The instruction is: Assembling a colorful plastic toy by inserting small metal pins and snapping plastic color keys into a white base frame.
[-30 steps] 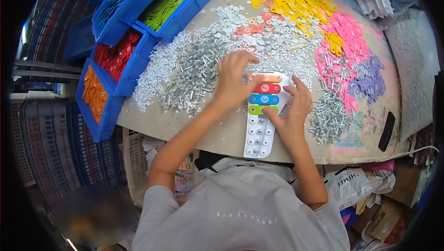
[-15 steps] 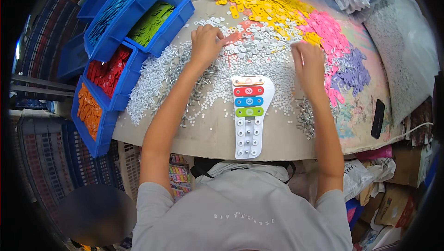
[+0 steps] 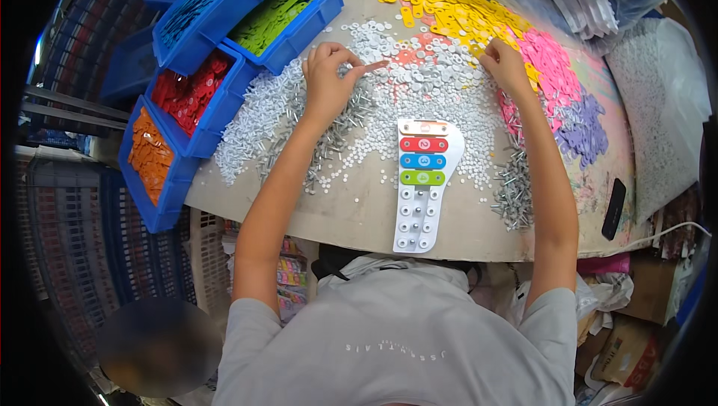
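Observation:
On the table before me lies a white xylophone-shaped base (image 3: 420, 219). Across its far half sit a pale bar (image 3: 425, 128), a red bar (image 3: 413, 145), a blue bar (image 3: 413, 161) and a green bar (image 3: 412, 178). Its near half shows bare pegs and white rings. My left hand (image 3: 327, 81) hovers over the silver and white pins, with thumb and finger closed on a thin coral bar (image 3: 378, 66). At the edge of the white washers (image 3: 441, 73), beside the yellow bars (image 3: 467, 13), my right hand (image 3: 508, 68) has its fingertips pinched; what is between them is too small to make out.
Blue bins (image 3: 243, 77) of blue, green, red and orange bars stand at left. Pink bars (image 3: 550, 66) and purple bars (image 3: 583, 133) are heaped at right, near a black phone-like object (image 3: 614, 209). Silver pins (image 3: 514, 197) lie by my right forearm. A large clear bag (image 3: 669, 107) stands beyond.
My left hand has drawn back leftward from the coral pile with a coral bar at its fingertips. My right hand has moved farther away and inward, toward the yellow bars. The view has shifted slightly.

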Demonstrator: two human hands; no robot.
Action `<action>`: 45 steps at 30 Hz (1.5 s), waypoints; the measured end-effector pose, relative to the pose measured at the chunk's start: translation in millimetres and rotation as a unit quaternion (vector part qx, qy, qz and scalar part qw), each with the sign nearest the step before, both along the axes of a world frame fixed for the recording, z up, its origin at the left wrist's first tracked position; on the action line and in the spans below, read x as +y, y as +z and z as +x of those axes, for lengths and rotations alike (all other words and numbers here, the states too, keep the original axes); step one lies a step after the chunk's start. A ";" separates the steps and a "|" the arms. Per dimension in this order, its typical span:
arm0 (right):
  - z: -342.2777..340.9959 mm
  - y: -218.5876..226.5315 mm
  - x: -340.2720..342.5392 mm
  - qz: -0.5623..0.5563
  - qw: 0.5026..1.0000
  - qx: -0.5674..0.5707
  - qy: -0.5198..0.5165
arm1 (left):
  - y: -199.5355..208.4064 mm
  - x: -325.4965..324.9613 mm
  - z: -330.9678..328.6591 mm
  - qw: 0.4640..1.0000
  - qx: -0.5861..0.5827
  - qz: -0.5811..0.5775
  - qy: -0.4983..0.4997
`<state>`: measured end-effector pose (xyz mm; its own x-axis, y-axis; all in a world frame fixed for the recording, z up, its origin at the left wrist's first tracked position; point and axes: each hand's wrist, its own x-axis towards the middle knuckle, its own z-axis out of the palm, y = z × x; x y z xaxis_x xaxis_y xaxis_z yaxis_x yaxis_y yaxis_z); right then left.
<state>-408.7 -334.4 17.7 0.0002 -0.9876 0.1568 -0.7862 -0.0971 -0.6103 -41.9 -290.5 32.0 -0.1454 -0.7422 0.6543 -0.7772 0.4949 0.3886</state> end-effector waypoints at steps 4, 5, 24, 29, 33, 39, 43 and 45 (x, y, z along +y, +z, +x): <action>16.6 23.7 37.1 -0.086 0.991 -0.091 -0.052 | -5.9 3.6 5.0 0.983 0.107 0.146 -0.039; 23.0 34.5 53.1 -0.079 0.992 -0.089 -0.049 | 2.5 14.1 0.6 0.946 0.210 0.235 -0.069; 84.8 71.4 275.9 0.192 0.863 -0.457 -0.097 | 0.4 177.1 -54.9 0.945 0.134 0.267 -0.135; 100.1 64.7 282.3 0.207 0.868 -0.445 -0.077 | -6.6 178.3 -58.2 0.952 0.125 0.250 -0.121; 121.2 51.6 280.9 0.161 0.880 -0.442 -0.071 | -5.0 184.3 -53.1 0.936 0.182 0.284 -0.104; 132.5 43.8 277.5 0.171 0.908 -0.375 -0.072 | -2.2 212.6 -47.9 0.928 0.171 0.322 -0.080; 130.3 35.3 278.7 0.123 0.960 -0.242 -0.069 | -7.5 212.8 -48.9 0.925 0.172 0.333 -0.066; 124.1 29.8 277.2 0.143 0.958 -0.234 -0.080 | -7.2 211.2 -48.6 0.925 0.170 0.336 -0.058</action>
